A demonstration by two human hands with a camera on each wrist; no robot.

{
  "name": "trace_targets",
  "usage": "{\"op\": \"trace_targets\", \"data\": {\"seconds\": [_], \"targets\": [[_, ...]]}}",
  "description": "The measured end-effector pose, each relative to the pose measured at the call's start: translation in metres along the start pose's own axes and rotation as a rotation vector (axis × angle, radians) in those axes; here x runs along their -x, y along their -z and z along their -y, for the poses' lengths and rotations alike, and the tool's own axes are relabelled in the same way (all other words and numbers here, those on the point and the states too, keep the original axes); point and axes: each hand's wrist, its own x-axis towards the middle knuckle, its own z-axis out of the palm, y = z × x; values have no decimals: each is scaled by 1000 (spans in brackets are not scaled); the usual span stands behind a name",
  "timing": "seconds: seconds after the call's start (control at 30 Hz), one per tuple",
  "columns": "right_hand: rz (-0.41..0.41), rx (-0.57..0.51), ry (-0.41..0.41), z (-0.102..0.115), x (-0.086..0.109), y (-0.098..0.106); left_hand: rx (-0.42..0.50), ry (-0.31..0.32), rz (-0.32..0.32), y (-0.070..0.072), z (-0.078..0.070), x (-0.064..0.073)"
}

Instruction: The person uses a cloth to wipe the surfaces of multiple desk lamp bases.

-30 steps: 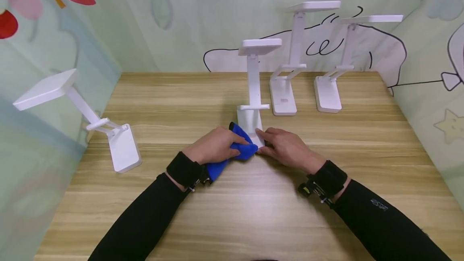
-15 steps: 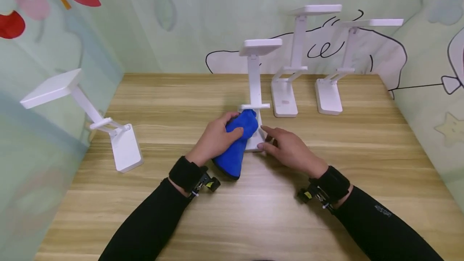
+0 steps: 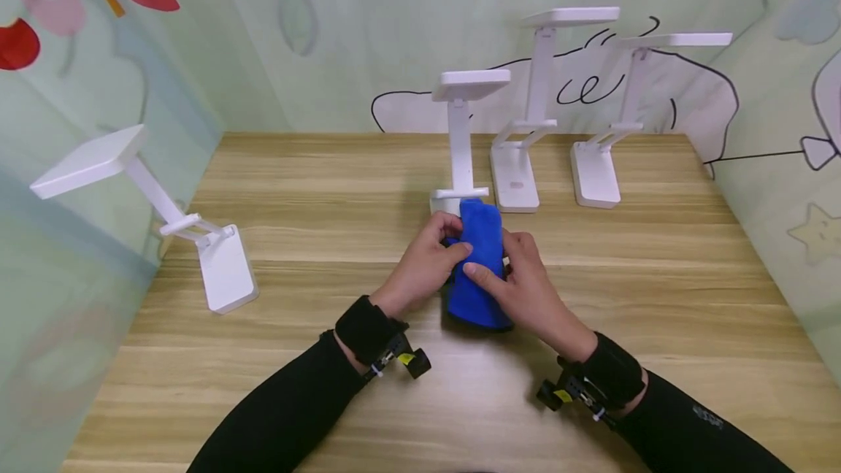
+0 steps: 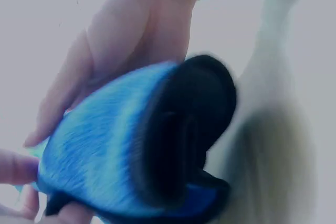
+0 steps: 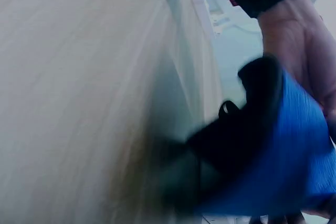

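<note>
Both our left hand (image 3: 425,263) and right hand (image 3: 527,290) grip the blue cloth (image 3: 482,232); we judge it light, soft and floppy, best pinched along its left and right edges.

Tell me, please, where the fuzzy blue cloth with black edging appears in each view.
Head: fuzzy blue cloth with black edging, below and right of centre.
Left wrist: lower left to centre.
Right wrist: lower right, blurred.
Shared landmark: wide black wristbands, two in the head view, one at the top of each wrist view.
</note>
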Motion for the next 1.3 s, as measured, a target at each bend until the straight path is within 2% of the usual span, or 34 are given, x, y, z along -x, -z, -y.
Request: {"op": "trace_targets", "data": {"seconds": [0.07,0.13,0.2,0.3,0.43,0.5,0.57,0.67,0.8,0.97,1.3], "targets": [[-47,4,-12,-2,2,0,79,-10,45,-5,1,0],[-94,-2,-17,-4,4,2,100,-29,89,-8,2,-1],[-130,0,-11,-7,5,4,31,-48,117,-7,3,-1],[-171,50,16,-11,5,11,-159,-82,99,-1,4,-2],[-203,208,55,-17,7,25,-527,-151,27,12,3,-5],[-203,304,74,-21,8,31,-701,-185,21,19,4,-7],[-192,386,98,-25,10,35,-858,-219,44,23,5,-9],[-167,489,127,-30,13,39,-1045,-254,96,27,11,-13],[-112,560,121,-34,12,41,-1232,-271,166,27,20,-18],[-73,582,96,-37,9,40,-1341,-267,206,27,25,-24],[-33,606,92,-35,5,35,-1377,-279,188,35,22,-41]]}}
